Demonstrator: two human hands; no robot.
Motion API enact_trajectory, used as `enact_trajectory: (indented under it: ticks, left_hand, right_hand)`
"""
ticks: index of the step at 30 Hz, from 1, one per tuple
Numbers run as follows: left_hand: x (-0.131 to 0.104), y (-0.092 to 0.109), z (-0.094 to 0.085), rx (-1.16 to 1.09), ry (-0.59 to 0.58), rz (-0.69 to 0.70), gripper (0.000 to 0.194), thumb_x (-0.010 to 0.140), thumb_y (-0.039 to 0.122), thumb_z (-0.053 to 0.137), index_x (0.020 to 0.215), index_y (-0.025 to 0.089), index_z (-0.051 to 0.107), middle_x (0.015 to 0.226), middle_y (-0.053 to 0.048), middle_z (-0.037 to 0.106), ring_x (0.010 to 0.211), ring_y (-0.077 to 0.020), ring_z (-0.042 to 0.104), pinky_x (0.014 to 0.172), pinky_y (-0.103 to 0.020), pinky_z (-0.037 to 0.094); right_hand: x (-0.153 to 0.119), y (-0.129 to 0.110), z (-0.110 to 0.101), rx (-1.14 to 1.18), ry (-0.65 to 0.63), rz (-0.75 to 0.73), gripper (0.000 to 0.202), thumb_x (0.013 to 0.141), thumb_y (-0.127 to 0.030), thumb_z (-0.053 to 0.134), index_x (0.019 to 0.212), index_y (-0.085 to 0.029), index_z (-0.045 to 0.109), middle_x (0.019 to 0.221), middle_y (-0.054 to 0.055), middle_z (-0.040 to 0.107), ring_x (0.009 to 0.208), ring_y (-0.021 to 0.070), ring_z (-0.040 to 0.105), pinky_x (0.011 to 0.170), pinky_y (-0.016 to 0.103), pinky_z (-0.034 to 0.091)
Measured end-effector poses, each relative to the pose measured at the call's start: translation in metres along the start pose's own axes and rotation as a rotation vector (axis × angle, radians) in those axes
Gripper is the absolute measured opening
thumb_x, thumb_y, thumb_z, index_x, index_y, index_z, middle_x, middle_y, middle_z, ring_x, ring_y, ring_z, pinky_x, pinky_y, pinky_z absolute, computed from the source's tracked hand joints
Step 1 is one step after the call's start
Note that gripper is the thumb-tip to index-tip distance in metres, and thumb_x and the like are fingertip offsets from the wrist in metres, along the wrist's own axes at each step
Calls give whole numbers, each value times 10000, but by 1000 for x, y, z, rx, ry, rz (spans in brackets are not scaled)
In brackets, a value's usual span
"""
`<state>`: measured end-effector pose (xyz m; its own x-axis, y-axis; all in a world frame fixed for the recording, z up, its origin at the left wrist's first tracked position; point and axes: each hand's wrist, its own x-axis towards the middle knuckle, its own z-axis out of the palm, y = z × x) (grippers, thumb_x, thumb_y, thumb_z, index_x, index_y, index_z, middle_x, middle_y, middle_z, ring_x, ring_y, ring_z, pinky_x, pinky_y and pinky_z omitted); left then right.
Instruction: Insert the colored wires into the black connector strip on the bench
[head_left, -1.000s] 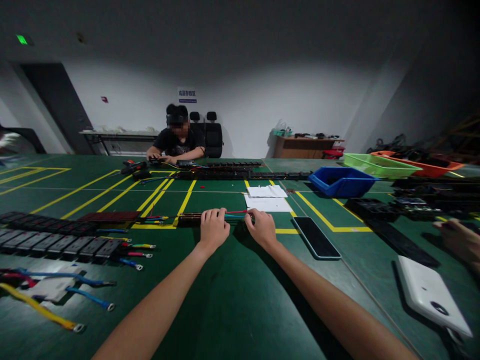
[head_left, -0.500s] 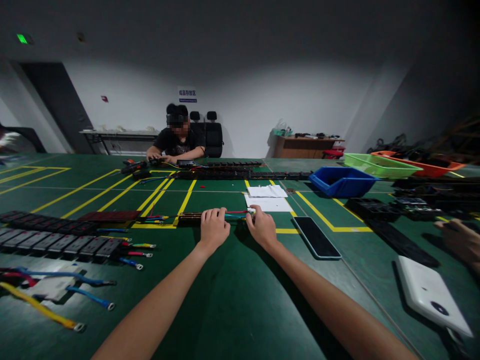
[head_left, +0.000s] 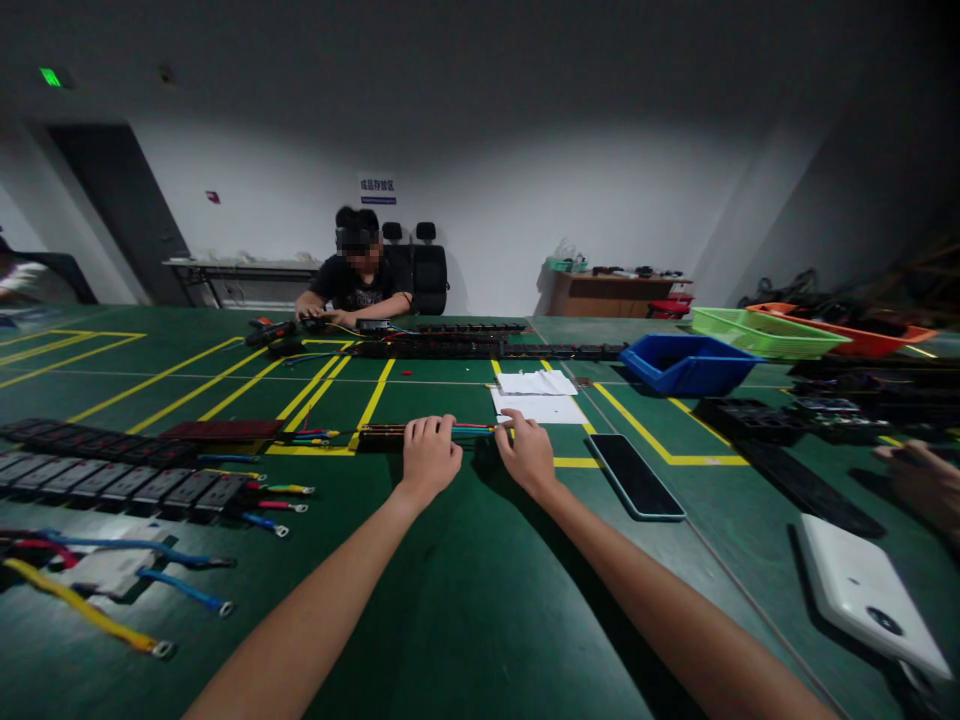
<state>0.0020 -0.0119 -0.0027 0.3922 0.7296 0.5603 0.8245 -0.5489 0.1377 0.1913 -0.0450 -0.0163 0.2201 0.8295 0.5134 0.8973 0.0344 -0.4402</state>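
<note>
A dark strip-shaped assembly (head_left: 381, 437) with copper-coloured lines along its top lies on the green table. My left hand (head_left: 433, 460) is closed over its right end, fingers curled round the far side. Red, green and blue wires (head_left: 474, 430) run from there to the right, to my right hand (head_left: 527, 452). Its thumb and index finger are pinched at the wire ends; the wire tips are partly hidden by the fingers. White paper sheets (head_left: 536, 405) lie just beyond the right hand.
A phone (head_left: 636, 477) lies right of my right hand, and a white device (head_left: 870, 590) farther right. Black modules with lugged cables (head_left: 127, 485) are at left. A blue bin (head_left: 686, 365) stands at back right. A co-worker (head_left: 360, 270) sits opposite; another person's hand (head_left: 919, 480) is at right.
The wires between my hands now look straighter and closer together. Both hands hold nearly the same place; the whole view has shifted slightly.
</note>
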Motion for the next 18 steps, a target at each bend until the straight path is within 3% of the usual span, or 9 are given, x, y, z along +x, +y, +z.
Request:
enact_trajectory:
  ticks: [3,7,18]
  left_hand:
    - [0,-1,0,-2,0,-1,296,879,198,525,1166,217,595,1123,-97,671,1124,-278,587,1051,-469,408]
    - [0,0,0,-2,-1,2,286,885,196,516,1159,214,596,1126,-92,673,1116,-274,588,1049,-467,411]
    - [-1,0,-1,-38,-22,-14,300,890,202,531,1179,232,607,1147,-93,672,1140,-275,585,1073,-480,404]
  right_hand:
    - [1,-1,0,-34,-106,34,335,987,-336,468,1250,-187,615,973,73,756,976,254,655,852,336,401]
    - [1,-3,0,-69,-136,-8,343,985,-358,483,1256,-193,613,1034,86,749,1030,255,652,886,335,392]
    - [-2,-3,-2,-31,31,-39,311,950,-323,500,1201,-181,616,1064,89,730,1012,253,621,863,339,401]
